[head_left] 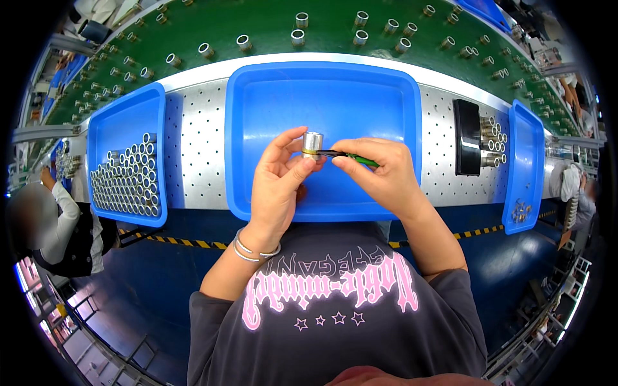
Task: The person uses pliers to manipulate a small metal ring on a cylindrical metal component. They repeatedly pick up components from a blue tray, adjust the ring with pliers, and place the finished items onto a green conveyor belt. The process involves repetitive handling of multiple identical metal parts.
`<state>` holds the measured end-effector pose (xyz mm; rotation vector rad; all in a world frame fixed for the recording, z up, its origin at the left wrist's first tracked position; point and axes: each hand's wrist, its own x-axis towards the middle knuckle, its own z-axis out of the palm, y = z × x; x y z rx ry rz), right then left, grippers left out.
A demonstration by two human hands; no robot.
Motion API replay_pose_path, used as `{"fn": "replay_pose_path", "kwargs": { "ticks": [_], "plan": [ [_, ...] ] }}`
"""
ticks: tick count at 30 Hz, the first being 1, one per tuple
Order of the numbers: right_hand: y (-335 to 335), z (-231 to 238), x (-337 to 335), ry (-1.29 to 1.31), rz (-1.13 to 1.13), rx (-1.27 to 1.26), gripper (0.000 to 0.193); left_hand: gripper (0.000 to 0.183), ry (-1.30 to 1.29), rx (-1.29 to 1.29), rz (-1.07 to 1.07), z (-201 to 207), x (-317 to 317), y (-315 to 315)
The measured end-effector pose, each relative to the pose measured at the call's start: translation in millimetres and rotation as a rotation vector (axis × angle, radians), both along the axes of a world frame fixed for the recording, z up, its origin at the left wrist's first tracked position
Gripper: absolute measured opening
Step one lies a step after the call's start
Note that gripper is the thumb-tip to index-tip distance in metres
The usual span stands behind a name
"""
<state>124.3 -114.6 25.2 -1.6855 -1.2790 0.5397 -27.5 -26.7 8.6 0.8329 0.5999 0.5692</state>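
Observation:
Above the large blue tray, my left hand (280, 172) holds a short silver metal sleeve (313, 141) upright between thumb and fingers. A yellowish band runs round the sleeve's lower part. My right hand (384, 172) pinches a slim tool with a black pointed end and a green handle (364, 160); its exact kind cannot be made out. The tool's dark tip meets the sleeve's side at the band, close to my left thumb.
Beneath my hands lies a blue tray (323, 69). A left blue tray (162, 103) holds many metal sleeves. On the right are a black box (467, 137), several sleeves (494, 143) and another blue tray (513, 119) with small parts. Sleeves stand along the green belt (270, 26). Other people sit at both sides.

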Motion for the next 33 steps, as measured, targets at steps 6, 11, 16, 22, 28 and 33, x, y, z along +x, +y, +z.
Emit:
{"fn": "replay_pose_path", "kwargs": {
  "ticks": [6, 11, 16, 22, 28, 33],
  "plan": [
    [-0.8, -1.9, -0.1, -0.004, -0.002, 0.019, 0.013, 0.046, -0.003, -0.005, -0.005, -1.6, -1.0, -0.7],
    [-1.8, -1.0, -2.3, 0.027, -0.021, -0.001, 0.013, 0.044, -0.022, -0.028, 0.011, -0.7, -0.9, -1.4],
    [-5.8, 4.7, -2.5, 0.061, -0.02, -0.081, 0.014, 0.044, -0.023, -0.046, 0.026, 0.2, -0.2, -2.1],
    [-7.7, -0.1, -8.0, -0.555, 0.043, 0.144, 0.014, 0.044, 0.001, 0.061, 0.037, -5.9, -3.6, -2.5],
    [-9.3, 2.5, -9.7, -0.612, 0.038, 0.173, 0.016, 0.044, 0.006, 0.084, 0.04, -3.2, -4.7, -3.4],
    [-11.6, 3.7, -9.0, -0.641, 0.051, 0.171, 0.017, 0.042, 0.003, 0.116, 0.043, -2.9, -4.1, -4.1]
  ]
}}
